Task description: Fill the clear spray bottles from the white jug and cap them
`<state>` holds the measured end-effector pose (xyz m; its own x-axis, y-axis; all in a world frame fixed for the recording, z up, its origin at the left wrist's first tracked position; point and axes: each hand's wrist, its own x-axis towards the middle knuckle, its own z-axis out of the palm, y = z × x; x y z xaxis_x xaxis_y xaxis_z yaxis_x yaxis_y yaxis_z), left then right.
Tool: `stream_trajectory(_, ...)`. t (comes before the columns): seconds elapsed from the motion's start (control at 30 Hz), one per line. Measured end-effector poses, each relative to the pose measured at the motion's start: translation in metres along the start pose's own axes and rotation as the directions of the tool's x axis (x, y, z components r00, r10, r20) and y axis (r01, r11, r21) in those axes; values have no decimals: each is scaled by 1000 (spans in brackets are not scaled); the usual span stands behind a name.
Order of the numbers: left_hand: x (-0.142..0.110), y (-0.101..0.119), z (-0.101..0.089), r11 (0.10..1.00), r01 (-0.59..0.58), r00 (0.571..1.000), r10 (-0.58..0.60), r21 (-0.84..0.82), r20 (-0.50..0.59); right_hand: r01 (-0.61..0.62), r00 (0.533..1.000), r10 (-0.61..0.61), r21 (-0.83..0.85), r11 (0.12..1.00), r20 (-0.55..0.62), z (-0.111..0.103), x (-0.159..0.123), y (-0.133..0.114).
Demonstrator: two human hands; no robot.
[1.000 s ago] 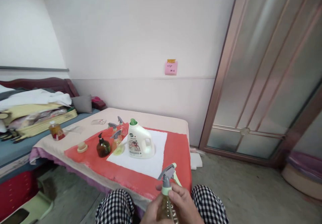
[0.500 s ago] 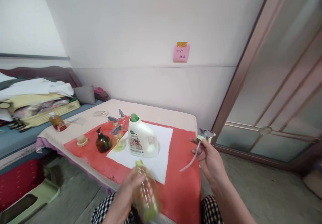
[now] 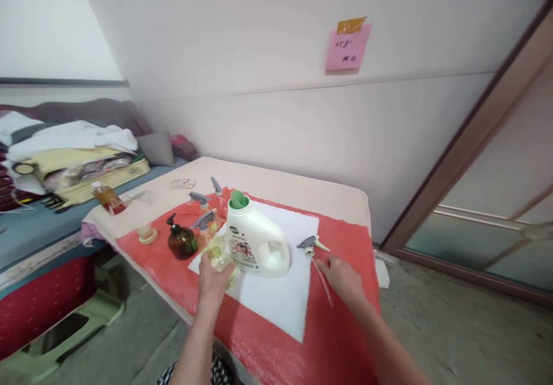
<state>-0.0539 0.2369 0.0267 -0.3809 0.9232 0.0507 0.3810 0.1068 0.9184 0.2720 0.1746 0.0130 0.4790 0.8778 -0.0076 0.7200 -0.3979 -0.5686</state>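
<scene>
Red glossy sheeting (image 3: 341, 232) covers part of a pale-clothed table (image 3: 276, 174) beside a white wall (image 3: 259, 39). On it, my left hand (image 3: 212, 278) grasps a clear, yellow-tinted bottle (image 3: 221, 261) just beside a white plastic jug (image 3: 254, 238). My right hand (image 3: 343, 278) is at a grey trigger spray head (image 3: 309, 245) with a thin tube; I cannot tell whether it grips.

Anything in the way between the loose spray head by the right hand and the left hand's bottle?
Yes: the big white jug stands between the spray head and the bottle, handle side toward the spray head. Nothing else visible does.
</scene>
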Motion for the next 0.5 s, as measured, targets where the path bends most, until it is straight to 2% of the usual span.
stream_trajectory(0.1,-9,10,-5,996,-36,999,38,87,-26,65,997,-66,-62,996,-26,1,-9,-5)
stream_trajectory(0.17,-20,25,-11,984,-108,987,123,143,-102,110,992,-112,-51,993,-52,-1,-15,-11)
stream_trajectory(0.27,-40,57,-17,952,-278,915,303,125,-267,165,985,-162,28,986,-65,0,-21,-20)
stream_trajectory(0.37,-46,94,-13,873,-487,856,473,-22,-208,232,973,-226,144,962,-54,9,-24,-26)
stream_trajectory(0.4,-42,106,-9,861,-505,854,488,-62,-183,256,967,-252,189,948,-48,13,-24,-27)
stream_trajectory(0.5,-14,140,5,882,-464,882,452,-84,-133,287,956,-293,334,898,-33,25,-26,-33)
